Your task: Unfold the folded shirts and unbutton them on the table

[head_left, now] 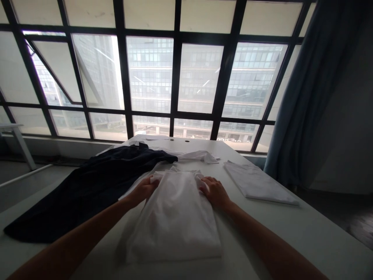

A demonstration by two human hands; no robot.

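A white garment, folded into a long rectangle, lies on the white table in front of me. My left hand grips its far left corner, fingers closed on the cloth. My right hand holds the far right corner in the same way. Both arms reach forward along the garment's sides.
A dark navy garment is spread over the table's left side. A folded white piece lies at the right, and crumpled white cloth behind. A large window spans the back; a blue curtain hangs at the right.
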